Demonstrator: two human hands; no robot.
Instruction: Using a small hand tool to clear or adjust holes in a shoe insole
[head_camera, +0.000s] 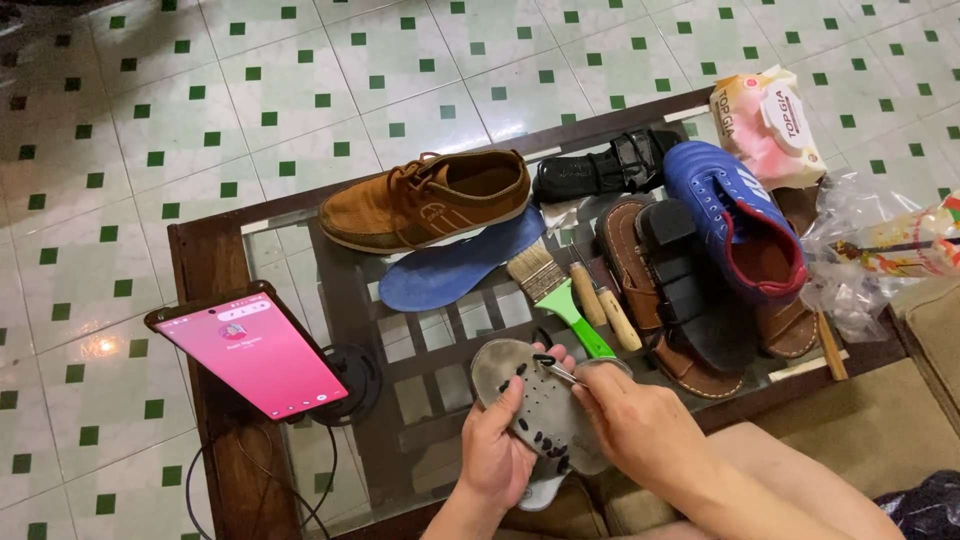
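Home living room: green-checked tile floor (300, 90), glass-topped wooden coffee table (205, 265), sofa cushion (930, 310), shoes laid out.

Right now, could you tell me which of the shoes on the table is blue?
The sports shoe at the right, lying on the sandals; the lace-up shoe at the left is brown.

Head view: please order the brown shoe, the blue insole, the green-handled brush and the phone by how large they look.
1. brown shoe
2. phone and blue insole: look alike, and the phone is nearer the camera, so unsure
3. green-handled brush
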